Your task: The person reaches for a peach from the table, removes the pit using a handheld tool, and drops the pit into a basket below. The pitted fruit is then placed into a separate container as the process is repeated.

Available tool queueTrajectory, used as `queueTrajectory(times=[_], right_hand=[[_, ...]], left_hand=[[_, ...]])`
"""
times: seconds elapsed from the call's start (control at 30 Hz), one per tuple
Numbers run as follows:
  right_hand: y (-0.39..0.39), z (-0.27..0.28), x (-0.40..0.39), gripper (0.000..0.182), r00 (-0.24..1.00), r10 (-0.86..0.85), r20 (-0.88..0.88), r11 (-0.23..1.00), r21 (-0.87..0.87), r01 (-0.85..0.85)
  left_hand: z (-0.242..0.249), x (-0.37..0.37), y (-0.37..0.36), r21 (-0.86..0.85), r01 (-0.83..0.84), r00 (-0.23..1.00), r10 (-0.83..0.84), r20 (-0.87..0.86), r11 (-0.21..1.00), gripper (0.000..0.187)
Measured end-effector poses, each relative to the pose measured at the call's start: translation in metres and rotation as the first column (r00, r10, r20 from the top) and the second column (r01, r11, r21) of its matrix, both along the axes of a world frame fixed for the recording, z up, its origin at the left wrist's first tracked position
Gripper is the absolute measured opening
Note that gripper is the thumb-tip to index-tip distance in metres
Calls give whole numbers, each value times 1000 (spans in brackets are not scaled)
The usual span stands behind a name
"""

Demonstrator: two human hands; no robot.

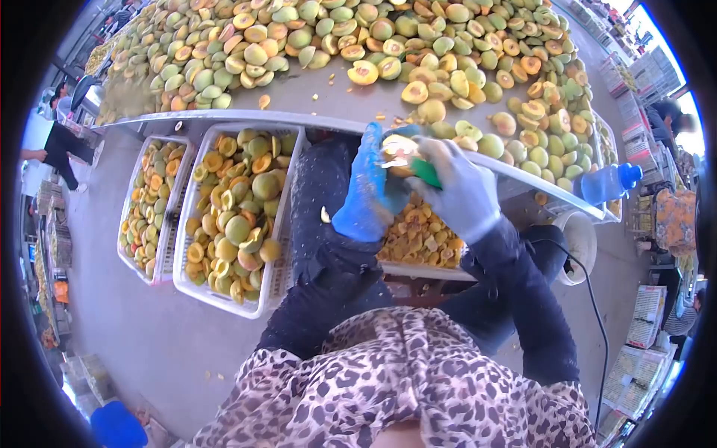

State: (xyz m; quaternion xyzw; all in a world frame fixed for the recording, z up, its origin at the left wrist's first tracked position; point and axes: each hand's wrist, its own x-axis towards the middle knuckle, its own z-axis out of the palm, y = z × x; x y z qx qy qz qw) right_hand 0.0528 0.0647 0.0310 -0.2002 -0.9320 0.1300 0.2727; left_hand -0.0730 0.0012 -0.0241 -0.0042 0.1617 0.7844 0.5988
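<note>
My left hand (pixel 366 190), in a blue glove, is closed around a cut fruit half (pixel 398 151) at the near edge of the metal table. My right hand (pixel 459 187), in a pale grey glove, grips a green-handled tool (pixel 426 172) against that fruit. The tool's working end is hard to make out in the glare. Below both hands, a crate of small fruit pieces (pixel 422 237) stands between my knees. Halved fruits (pixel 364 72) are heaped across the table (pixel 314 97) in front of me.
Two white crates of fruit halves (pixel 258 305) (pixel 153 280) stand on the floor to the left. On the right are a blue bottle (pixel 609 184) at the table edge, a white bucket (pixel 579 246) and a black cable (pixel 594 313). People stand at both far sides.
</note>
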Motion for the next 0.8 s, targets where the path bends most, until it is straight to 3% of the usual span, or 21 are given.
queueTrajectory(times=[0.03, 0.07, 0.1, 0.13, 0.17, 0.23, 0.3, 0.37, 0.47, 0.57, 0.6, 0.67, 0.7, 0.77, 0.8], right_hand=[[-10, -1, 11, 24, 997, -54, -58, 998, -35, 52], [-16, -2, 20, 26, 987, -113, -114, 992, -71, 105], [-21, -5, 26, 26, 986, -120, -114, 991, -80, 111], [-26, -10, 33, 27, 990, -138, -38, 970, -205, 127], [-31, -14, 39, 28, 989, -146, 38, 934, -325, 150], [-40, -19, 42, 31, 989, -144, 34, 926, -347, 147], [-45, -21, 43, 33, 996, -68, -52, 871, -489, 34], [-51, -16, 47, 34, 999, -49, -1, 855, -518, 41], [-56, -10, 52, 36, 994, 38, -105, 787, -610, -95], [-60, 7, 62, 38, 996, 94, -1, 701, -710, -67], [-57, 9, 64, 38, 990, 112, 81, 583, -813, 1], [-53, 18, 71, 43, 969, 182, 164, 311, -945, 102], [-53, 16, 71, 43, 970, 178, 166, 312, -944, 104], [-58, 10, 69, 46, 985, 129, 117, 574, -819, 22], [-57, 14, 67, 46, 985, 129, 114, 572, -820, 20]], left_hand=[[2, 7, -5, 53, -122, 943, 132, -305, 991, 41], [4, 14, -9, 142, -213, 780, 255, -571, 967, 40], [6, 17, -9, 133, -207, 780, 246, -575, 969, 40], [8, 18, -6, 37, -239, 917, 238, -321, 970, 38], [9, 22, -6, -66, -243, 970, 241, -40, 968, 36], [16, 32, -17, -40, -186, 973, 179, -146, 982, 38], [28, 44, -26, 58, -248, 863, 247, -440, 967, 42], [25, 47, -29, 65, -272, 843, 271, -464, 960, 45], [28, 52, -31, -51, -266, 895, 227, -383, 963, 53], [32, 56, -34, -64, -195, 902, 153, -403, 979, 49], [29, 56, -35, -62, -189, 903, 148, -403, 980, 49], [25, 55, -33, 33, -187, 746, 164, -646, 982, 47], [25, 52, -32, 35, -183, 747, 162, -644, 982, 47], [31, 45, -34, 9, 5, 743, 3, -670, 1000, 46], [32, 49, -35, 8, 5, 741, 2, -672, 1000, 46]])
